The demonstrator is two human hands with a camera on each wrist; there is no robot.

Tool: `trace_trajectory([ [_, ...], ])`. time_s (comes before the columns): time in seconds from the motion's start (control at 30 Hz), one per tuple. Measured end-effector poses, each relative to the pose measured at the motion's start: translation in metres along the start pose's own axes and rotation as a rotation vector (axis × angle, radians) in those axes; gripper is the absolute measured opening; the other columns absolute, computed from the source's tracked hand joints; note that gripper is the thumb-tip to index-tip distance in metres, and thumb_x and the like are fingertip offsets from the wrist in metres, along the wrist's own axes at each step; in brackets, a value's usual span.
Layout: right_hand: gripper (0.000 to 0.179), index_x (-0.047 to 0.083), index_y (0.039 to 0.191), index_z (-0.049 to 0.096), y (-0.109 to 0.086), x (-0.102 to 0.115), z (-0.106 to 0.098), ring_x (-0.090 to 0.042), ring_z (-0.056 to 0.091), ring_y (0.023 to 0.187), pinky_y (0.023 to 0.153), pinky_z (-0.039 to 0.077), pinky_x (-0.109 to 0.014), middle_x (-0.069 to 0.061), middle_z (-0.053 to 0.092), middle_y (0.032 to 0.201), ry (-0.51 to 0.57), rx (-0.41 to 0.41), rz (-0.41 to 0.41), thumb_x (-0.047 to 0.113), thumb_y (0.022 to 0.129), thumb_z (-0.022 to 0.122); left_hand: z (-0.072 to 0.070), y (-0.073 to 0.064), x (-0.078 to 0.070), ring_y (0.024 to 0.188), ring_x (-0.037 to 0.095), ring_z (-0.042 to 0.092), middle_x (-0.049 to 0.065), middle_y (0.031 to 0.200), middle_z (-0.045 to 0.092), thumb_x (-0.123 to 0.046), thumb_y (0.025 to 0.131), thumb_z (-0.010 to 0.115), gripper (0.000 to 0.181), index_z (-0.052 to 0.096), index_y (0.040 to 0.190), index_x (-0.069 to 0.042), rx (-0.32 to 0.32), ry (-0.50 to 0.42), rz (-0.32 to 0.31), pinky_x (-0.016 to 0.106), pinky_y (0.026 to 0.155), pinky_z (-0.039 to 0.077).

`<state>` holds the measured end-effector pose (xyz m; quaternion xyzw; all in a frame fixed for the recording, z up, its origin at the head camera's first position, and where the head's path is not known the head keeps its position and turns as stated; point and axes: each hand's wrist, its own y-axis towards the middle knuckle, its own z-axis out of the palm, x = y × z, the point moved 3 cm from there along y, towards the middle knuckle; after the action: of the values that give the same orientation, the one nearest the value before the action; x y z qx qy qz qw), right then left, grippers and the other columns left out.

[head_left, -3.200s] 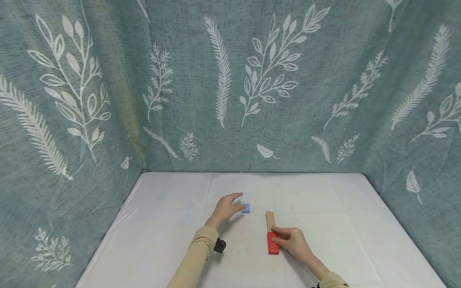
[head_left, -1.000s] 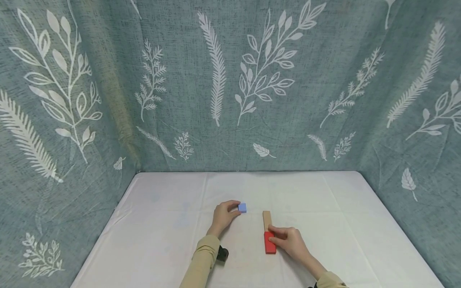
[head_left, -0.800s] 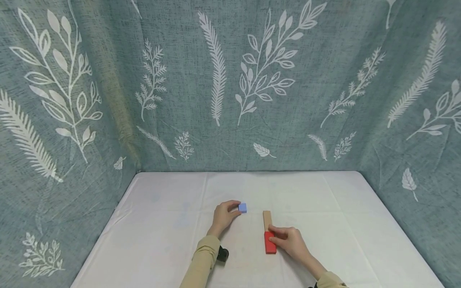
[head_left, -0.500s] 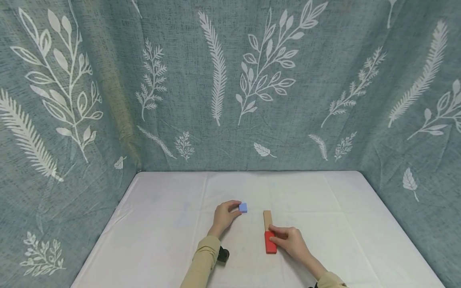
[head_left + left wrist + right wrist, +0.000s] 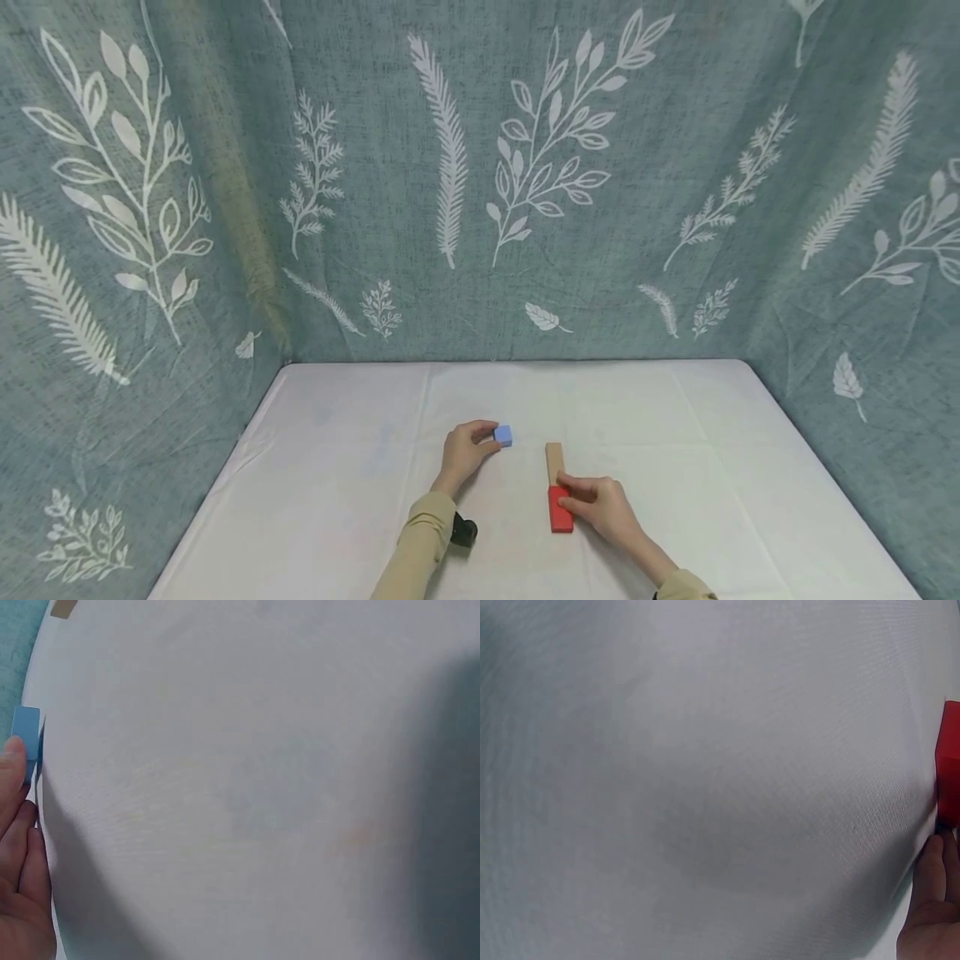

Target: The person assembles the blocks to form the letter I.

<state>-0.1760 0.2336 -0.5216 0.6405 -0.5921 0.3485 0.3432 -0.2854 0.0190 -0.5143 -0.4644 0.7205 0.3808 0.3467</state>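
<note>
My left hand [image 5: 462,454] pinches a small blue block [image 5: 503,436] between thumb and fingers, above the middle of the white tabletop. In the left wrist view, the thumb lies against the face of the blue block [image 5: 26,727]. To the right, a red rectangular block [image 5: 560,517] lies end to end with a longer, plain wooden block [image 5: 553,460], making one narrow line. My right hand [image 5: 606,505] holds the red block close to that joint, thumb on top and forefinger by the seam. Only part of the red block [image 5: 949,769] shows in the right wrist view.
A white cloth [image 5: 337,467] with faint creases covers the table. Grey-green curtains [image 5: 390,167] with white leaf prints stand behind it and on both sides. A black camera [image 5: 464,531] sits under my left wrist.
About three seconds ago the left fingers were spread beside the blue block; they have since closed on it. The right hand, red block and wooden block stay put, with only slight head movement.
</note>
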Motion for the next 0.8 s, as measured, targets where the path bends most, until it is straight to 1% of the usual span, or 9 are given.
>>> trace_trajectory([
  [0.2,0.041,0.005,0.110,0.064,0.000,-0.002,0.002,-0.022,0.059,0.103,0.079,0.051,-0.025,-0.007,0.064,0.109,0.009,-0.005,-0.004,0.020,0.073,0.073,-0.003,0.004,-0.003,0.093,0.031,0.062,0.021,0.098,0.065,0.000,0.072,0.071,0.029,0.064,0.099,0.006,0.018,-0.022,-0.012,0.034,0.081,0.051],
  [0.33,0.041,0.005,0.111,0.064,0.000,-0.003,0.002,-0.022,0.059,0.103,0.079,0.051,-0.025,-0.007,0.064,0.109,0.000,-0.002,-0.005,0.020,0.074,0.072,-0.005,0.010,-0.007,0.095,0.031,0.062,0.020,0.100,0.065,0.002,0.073,0.069,0.027,0.064,0.100,0.006,0.009,-0.027,-0.002,0.036,0.083,0.050],
  [0.37,0.041,0.005,0.111,0.064,0.000,-0.003,0.002,-0.022,0.059,0.104,0.079,0.051,-0.025,-0.007,0.064,0.110,-0.001,0.002,-0.007,0.020,0.074,0.072,-0.005,0.012,-0.008,0.096,0.031,0.061,0.019,0.101,0.065,0.002,0.074,0.068,0.027,0.065,0.100,0.005,0.003,-0.034,-0.010,0.036,0.085,0.050],
  [0.53,0.042,0.005,0.112,0.063,0.000,-0.003,0.002,-0.023,0.057,0.106,0.080,0.051,-0.025,-0.006,0.063,0.111,0.005,0.017,-0.004,0.020,0.074,0.072,-0.008,0.021,-0.018,0.099,0.029,0.060,0.016,0.104,0.065,-0.001,0.076,0.068,0.028,0.065,0.103,0.003,-0.011,-0.040,-0.008,0.035,0.087,0.049],
  [0.8,0.042,0.006,0.113,0.062,0.000,-0.005,0.002,-0.021,0.056,0.108,0.081,0.051,-0.024,-0.004,0.063,0.112,0.016,0.021,-0.012,0.021,0.075,0.071,-0.012,0.034,-0.034,0.099,0.029,0.060,0.016,0.105,0.064,-0.001,0.076,0.068,0.030,0.064,0.105,0.003,-0.015,-0.040,0.024,0.035,0.087,0.049],
])
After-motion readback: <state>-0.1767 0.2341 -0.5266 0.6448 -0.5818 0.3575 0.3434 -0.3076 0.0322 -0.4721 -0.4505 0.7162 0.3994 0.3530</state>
